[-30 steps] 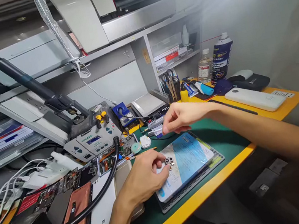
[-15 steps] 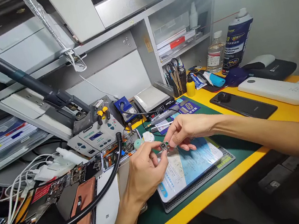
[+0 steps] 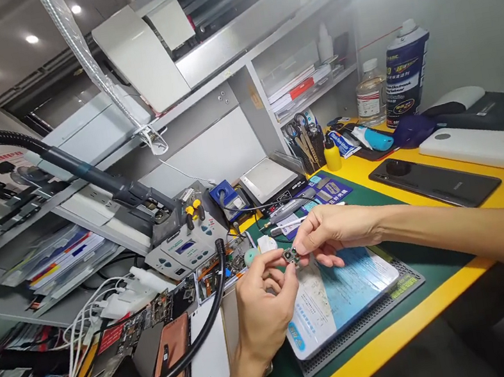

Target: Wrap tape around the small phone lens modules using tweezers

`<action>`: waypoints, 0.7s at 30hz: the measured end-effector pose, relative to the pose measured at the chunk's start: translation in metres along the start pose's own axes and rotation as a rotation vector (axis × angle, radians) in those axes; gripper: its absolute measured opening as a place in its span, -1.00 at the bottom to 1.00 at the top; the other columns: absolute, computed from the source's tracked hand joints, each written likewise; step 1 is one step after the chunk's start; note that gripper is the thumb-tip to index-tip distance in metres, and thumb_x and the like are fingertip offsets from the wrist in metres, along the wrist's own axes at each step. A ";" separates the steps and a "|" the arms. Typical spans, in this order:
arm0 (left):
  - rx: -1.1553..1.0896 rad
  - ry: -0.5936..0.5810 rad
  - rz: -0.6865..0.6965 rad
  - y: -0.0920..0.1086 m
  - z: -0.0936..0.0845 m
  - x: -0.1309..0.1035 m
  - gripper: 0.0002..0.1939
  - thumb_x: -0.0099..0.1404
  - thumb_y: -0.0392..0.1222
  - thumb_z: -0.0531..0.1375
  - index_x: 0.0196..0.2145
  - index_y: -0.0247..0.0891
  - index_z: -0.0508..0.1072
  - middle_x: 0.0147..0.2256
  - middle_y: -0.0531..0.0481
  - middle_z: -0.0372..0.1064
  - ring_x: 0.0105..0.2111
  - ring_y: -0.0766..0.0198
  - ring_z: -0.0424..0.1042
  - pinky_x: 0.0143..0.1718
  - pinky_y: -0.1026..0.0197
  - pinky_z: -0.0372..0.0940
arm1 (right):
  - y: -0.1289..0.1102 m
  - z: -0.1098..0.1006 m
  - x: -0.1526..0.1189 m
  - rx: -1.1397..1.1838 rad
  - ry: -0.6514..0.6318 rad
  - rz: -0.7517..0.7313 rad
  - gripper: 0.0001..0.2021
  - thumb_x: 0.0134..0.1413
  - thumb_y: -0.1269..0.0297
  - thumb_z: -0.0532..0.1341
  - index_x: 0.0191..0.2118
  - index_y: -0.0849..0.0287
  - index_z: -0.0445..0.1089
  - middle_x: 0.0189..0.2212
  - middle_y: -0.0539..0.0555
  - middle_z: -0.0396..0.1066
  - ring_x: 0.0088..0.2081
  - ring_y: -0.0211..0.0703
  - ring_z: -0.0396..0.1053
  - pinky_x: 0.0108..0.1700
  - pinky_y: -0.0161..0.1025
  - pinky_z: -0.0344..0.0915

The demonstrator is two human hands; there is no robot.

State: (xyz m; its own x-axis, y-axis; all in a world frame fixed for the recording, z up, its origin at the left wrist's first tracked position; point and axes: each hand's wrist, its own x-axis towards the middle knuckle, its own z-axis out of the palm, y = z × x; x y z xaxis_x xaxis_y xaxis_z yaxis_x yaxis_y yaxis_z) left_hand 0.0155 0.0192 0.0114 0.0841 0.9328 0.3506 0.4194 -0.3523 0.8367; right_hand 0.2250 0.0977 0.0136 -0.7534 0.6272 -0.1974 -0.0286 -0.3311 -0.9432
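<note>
Between my two hands is a small dark camera module [image 3: 290,255] with round lenses. My left hand [image 3: 267,303] pinches its left side between thumb and index finger. From the right, the thumb and fingers of my right hand [image 3: 326,234] grip its other side. Both hands are raised over a blue and white box [image 3: 348,292], which lies on a grey perforated mat [image 3: 355,333] on the green work surface [image 3: 438,246].
A black hose [image 3: 201,343] curves past my left forearm, beside a white phone back [image 3: 208,365]. A dark phone [image 3: 436,181], a white device [image 3: 489,150], a yellow bottle [image 3: 332,157] and a spray can [image 3: 405,77] stand or lie to the right.
The view has tilted upward and turned, so ceiling lights now show and the bench sits lower and further right. Both hands still hold the module, which looks slightly turned.
</note>
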 end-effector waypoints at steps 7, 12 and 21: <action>-0.164 -0.046 -0.126 0.001 0.001 -0.001 -0.68 0.24 -0.09 0.38 -0.12 -0.30 0.51 -0.38 -0.01 0.47 -0.55 0.37 0.37 -0.63 0.37 0.30 | 0.001 0.001 -0.001 -0.004 -0.003 -0.008 -0.86 0.29 0.39 0.35 -0.33 0.30 0.52 -0.38 -0.02 0.58 -0.57 -0.40 0.42 -0.55 -0.44 0.38; -0.282 -0.120 -0.213 0.001 -0.005 0.001 -0.59 0.30 0.05 0.35 -0.07 -0.31 0.49 -0.44 0.04 0.45 -0.62 0.38 0.36 -0.67 0.36 0.28 | 0.001 0.002 0.000 0.008 -0.002 -0.022 -0.84 0.32 0.40 0.33 -0.33 0.30 0.50 -0.39 -0.03 0.57 -0.56 -0.40 0.42 -0.55 -0.44 0.38; -0.360 -0.198 -0.293 0.002 -0.010 0.002 -0.55 0.33 0.18 0.31 -0.29 -0.35 0.54 -0.65 0.12 0.34 -0.75 0.43 0.27 -0.70 0.39 0.14 | 0.000 0.009 -0.005 0.045 -0.028 -0.076 -0.86 0.21 0.36 0.39 -0.35 0.30 0.52 -0.41 -0.01 0.57 -0.57 -0.39 0.43 -0.56 -0.45 0.38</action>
State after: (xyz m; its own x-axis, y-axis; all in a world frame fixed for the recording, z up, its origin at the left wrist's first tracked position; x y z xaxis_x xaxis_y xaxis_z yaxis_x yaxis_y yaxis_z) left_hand 0.0079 0.0194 0.0181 0.1940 0.9808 0.0224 0.1151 -0.0454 0.9923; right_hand 0.2229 0.0887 0.0171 -0.7660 0.6321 -0.1173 -0.1155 -0.3149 -0.9421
